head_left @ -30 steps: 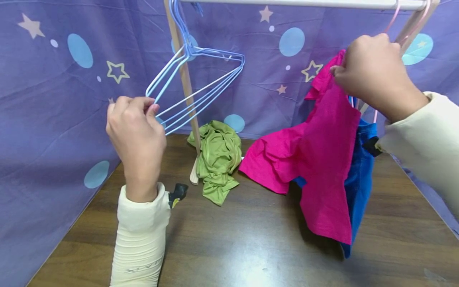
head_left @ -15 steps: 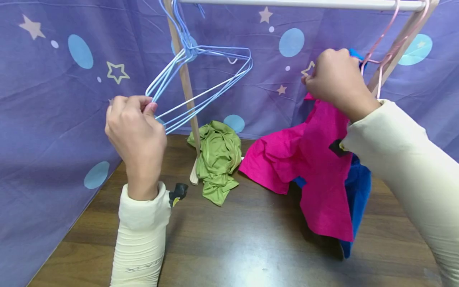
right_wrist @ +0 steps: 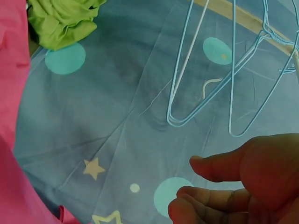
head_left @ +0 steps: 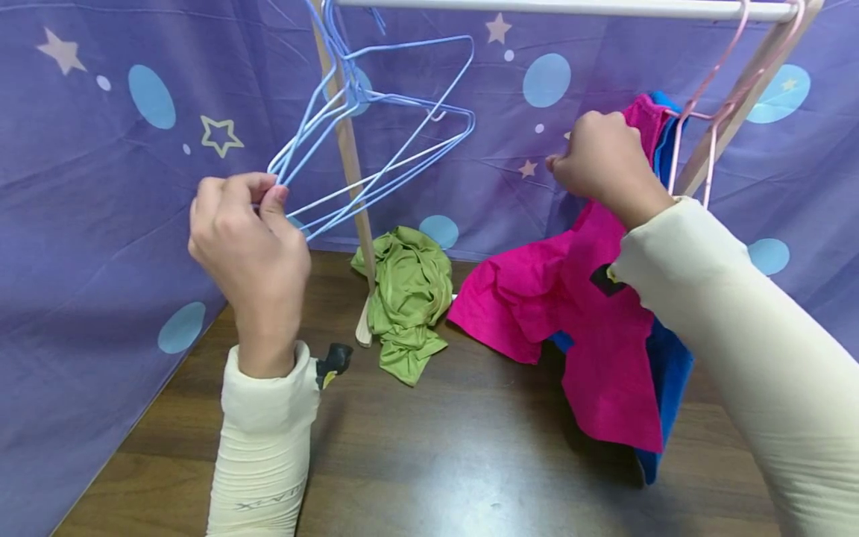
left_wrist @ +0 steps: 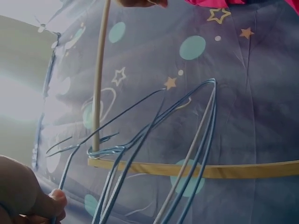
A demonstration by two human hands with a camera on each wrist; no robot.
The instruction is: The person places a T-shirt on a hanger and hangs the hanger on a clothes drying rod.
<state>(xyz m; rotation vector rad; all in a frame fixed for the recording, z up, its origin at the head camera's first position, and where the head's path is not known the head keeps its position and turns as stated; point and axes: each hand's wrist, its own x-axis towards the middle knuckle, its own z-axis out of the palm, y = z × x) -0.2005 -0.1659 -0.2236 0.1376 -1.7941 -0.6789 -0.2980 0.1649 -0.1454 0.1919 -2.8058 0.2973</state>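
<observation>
Several blue wire hangers hang from the white rail beside a wooden post. My left hand pinches the lower left corner of the hangers, and one hanger is fanned up from the bunch. In the left wrist view my thumb presses on the blue hangers. My right hand hovers just left of the pink garment. Its fingers are loosely curled with nothing between them. The pink garment hangs over a blue garment at the pink hangers.
A crumpled green garment lies on the brown table at the foot of the post. A purple sheet with stars and dots surrounds the table on three sides. A slanted wooden post holds the rail's right end.
My right hand has moved left and down, away from the top of the pink garment. One blue hanger has swung up out of the bunch. My left hand has barely shifted.
</observation>
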